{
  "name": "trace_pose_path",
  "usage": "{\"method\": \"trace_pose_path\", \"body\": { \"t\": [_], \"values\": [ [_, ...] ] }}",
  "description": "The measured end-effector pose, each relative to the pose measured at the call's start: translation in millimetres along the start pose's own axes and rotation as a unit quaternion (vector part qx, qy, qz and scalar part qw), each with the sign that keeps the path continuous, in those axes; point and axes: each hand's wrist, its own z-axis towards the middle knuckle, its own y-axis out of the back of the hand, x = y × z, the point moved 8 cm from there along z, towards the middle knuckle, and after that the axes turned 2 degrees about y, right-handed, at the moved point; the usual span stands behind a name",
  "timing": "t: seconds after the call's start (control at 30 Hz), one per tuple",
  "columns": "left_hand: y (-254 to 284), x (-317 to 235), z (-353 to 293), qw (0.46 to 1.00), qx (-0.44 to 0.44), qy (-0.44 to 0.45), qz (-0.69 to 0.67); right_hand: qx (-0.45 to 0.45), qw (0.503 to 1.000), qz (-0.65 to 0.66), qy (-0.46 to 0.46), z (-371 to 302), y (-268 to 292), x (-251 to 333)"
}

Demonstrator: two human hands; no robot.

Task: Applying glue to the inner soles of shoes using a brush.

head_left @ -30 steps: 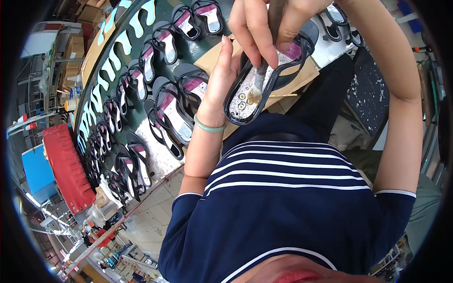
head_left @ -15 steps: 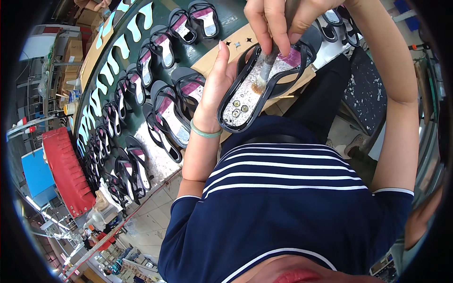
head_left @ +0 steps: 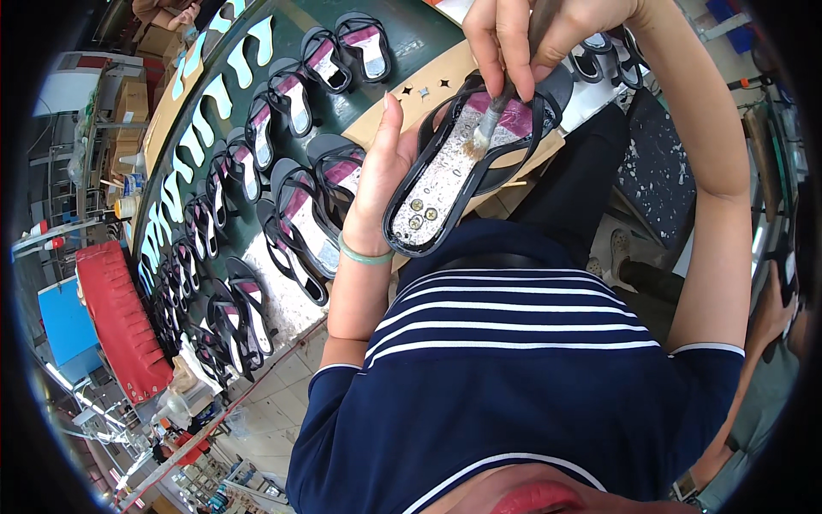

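My left hand (head_left: 382, 182), wearing a green bangle, supports a black strappy sandal (head_left: 444, 176) from its left side, thumb up and the other fingers hidden behind it. The sandal's bare footbed is speckled white, with a purple patch toward the far end and several screw heads at the near end. In my right hand (head_left: 529, 41), fingers pinch the handle of a paintbrush (head_left: 483, 135). Its tan bristles touch the footbed between the straps.
Rows of similar sandals (head_left: 295, 103) and pale insole pieces (head_left: 259, 41) lie on the dark green table (head_left: 419, 34). Cardboard (head_left: 377, 120) lies beneath the held sandal. A red cushion-like item (head_left: 120, 321) is at left. Another person's arm (head_left: 766, 317) shows at right.
The sandal and both hands have shifted slightly left and toward me. The brush tip now sits a little farther up the footbed, nearer the purple patch.
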Motion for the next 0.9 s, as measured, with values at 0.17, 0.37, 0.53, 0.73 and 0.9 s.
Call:
{"method": "trace_pose_path", "body": {
  "t": [0.17, 0.37, 0.53, 0.73, 0.9],
  "values": [
    [2.3, -1.9, -1.4, 1.0, 0.012, 0.003, -0.014, -0.042, 0.998, -0.046, -0.019, -1.3, 0.8, 5.1],
    [26.0, -19.6, 3.6, 0.986, -0.039, -0.154, 0.057, -0.284, 0.905, -0.318, -0.007, -10.9, -0.6, 30.8],
    [26.8, -50.1, -2.1, 0.908, -0.129, -0.394, 0.063, -0.546, 0.727, -0.415, 0.005, -14.0, -49.2, 44.9],
    [29.4, -54.8, -1.2, 0.919, 0.009, -0.392, 0.046, -0.608, 0.659, -0.432, 0.096, 10.9, -72.8, 7.3],
    [22.3, -53.7, -9.7, 0.913, 0.036, -0.407, 0.025, -0.604, 0.634, -0.474, 0.092, 31.6, -70.7, 2.2]
  ]
}}
